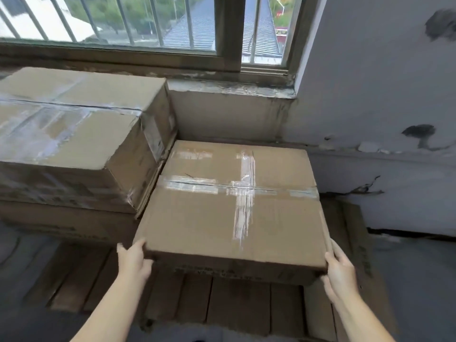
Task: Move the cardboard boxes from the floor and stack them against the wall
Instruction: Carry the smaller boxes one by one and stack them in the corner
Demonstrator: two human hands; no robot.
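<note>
Left hand (pixel 134 261), right hand (pixel 339 275) grasp near corners of brown taped cardboard box (pixel 234 206), beside taller brown cardboard stack (pixel 74 134), below window wall (pixel 222 114).

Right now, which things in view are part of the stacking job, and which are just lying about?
Part of the job:
- taped box, gripped at its near corners by the left hand and right hand
- stacked boxes beside it, under the window
- wall behind

Just there:
- window with bars
- wooden pallet underneath
- flat cardboard sheet on the right
</note>
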